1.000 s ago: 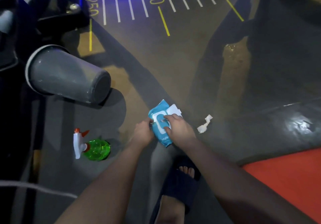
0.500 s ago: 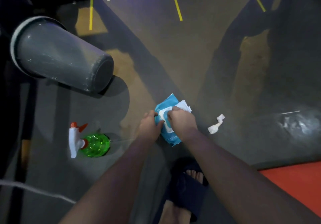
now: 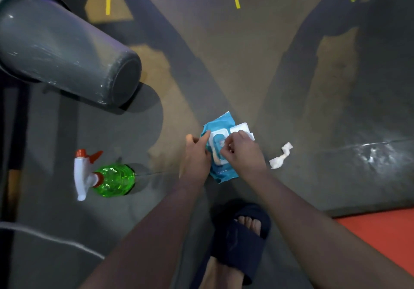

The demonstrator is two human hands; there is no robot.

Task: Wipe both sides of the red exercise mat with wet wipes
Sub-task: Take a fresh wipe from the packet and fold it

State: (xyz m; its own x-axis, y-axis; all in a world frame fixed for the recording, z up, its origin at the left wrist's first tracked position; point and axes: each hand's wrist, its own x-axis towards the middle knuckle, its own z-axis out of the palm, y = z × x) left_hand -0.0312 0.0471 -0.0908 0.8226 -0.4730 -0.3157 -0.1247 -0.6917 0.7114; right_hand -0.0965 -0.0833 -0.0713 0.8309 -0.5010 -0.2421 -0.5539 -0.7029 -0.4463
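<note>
A blue wet-wipe pack (image 3: 220, 172) lies on the dark floor with its white lid (image 3: 240, 127) flipped open. My left hand (image 3: 197, 156) grips the pack's left edge and holds it down. My right hand (image 3: 243, 152) pinches at the pack's opening with curled fingertips; whether a wipe sits between them is hidden. Only a corner of the red exercise mat (image 3: 380, 235) shows, at the lower right. A crumpled white wipe (image 3: 280, 159) lies on the floor just right of my hands.
A green spray bottle (image 3: 112, 180) with a white and orange trigger lies on its side to the left. A large grey bin (image 3: 65, 48) rises at the upper left. My foot in a dark slide sandal (image 3: 242, 241) is below the pack. A white cable (image 3: 51, 239) crosses the lower left.
The view has drawn nearer to the floor. My right fingers shifted from lying flat on the lid area to pinching at the opening. My left hand stays on the pack's edge.
</note>
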